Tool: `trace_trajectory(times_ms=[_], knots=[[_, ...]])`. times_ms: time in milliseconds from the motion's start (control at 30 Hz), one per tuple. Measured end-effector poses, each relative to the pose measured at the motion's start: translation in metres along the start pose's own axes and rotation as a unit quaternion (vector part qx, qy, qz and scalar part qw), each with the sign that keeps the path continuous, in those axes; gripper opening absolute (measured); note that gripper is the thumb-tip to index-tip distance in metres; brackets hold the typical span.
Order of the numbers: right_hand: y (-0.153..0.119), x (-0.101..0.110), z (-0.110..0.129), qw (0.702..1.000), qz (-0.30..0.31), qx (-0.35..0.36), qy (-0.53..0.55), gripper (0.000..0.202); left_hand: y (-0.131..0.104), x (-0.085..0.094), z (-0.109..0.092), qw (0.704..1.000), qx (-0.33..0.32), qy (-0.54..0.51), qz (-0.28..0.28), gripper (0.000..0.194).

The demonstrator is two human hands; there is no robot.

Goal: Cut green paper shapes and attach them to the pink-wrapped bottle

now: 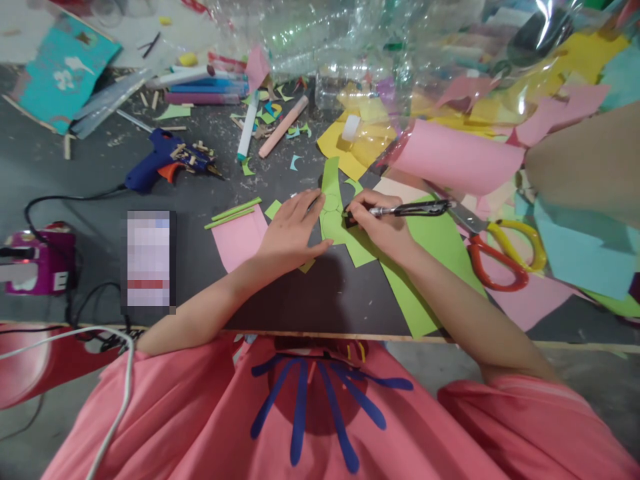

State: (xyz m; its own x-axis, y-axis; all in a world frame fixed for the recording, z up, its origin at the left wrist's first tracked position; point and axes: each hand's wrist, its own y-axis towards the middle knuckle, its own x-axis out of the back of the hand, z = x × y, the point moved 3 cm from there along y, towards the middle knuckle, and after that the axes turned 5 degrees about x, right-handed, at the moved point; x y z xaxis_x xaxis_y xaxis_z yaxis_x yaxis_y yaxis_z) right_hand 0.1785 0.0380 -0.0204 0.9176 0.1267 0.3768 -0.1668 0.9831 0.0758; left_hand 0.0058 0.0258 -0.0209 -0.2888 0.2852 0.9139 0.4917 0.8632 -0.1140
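Observation:
My right hand (377,220) grips a black pen (417,209), its fingers pinched near the tip over a piece of green paper (333,221). Outlines of circles are drawn on that paper. Flat on the table, with its fingers stretched out, my left hand (293,230) touches the paper's left edge. Beside that hand lie a pink paper piece (240,240) and thin green paper rolls (233,212). A larger green sheet (425,267) sits under my right forearm. Scissors (500,250) with red and yellow handles rest to its right.
A blue glue gun (157,160) with a cord lies at left, above a phone (149,260) with a blurred screen. Markers (284,127) and paper scraps scatter behind my hands. Clear plastic bottles (370,133) and coloured paper crowd the back and right. The table's front edge (340,333) is near my body.

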Motion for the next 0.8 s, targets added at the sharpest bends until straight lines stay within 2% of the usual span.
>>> trace_trajectory(times_ms=[333, 600, 800], knots=[[-0.0010, 0.0013, 0.0002, 0.999, -0.025, -0.006, 0.029, 0.019, 0.0002, -0.0008, 0.0008, 1.000, 0.002, 0.000, -0.005, 0.069], [-0.0015, 0.0006, 0.0032, 0.999, 0.005, 0.038, -0.020, 0.021, -0.0005, -0.0022, 0.0025, 1.000, 0.000, 0.003, -0.019, 0.069], [-0.0010, 0.0007, 0.0019, 1.000, 0.000, 0.010, 0.015, 0.020, -0.0005, -0.0019, 0.0021, 1.000, -0.001, -0.007, -0.022, 0.067]])
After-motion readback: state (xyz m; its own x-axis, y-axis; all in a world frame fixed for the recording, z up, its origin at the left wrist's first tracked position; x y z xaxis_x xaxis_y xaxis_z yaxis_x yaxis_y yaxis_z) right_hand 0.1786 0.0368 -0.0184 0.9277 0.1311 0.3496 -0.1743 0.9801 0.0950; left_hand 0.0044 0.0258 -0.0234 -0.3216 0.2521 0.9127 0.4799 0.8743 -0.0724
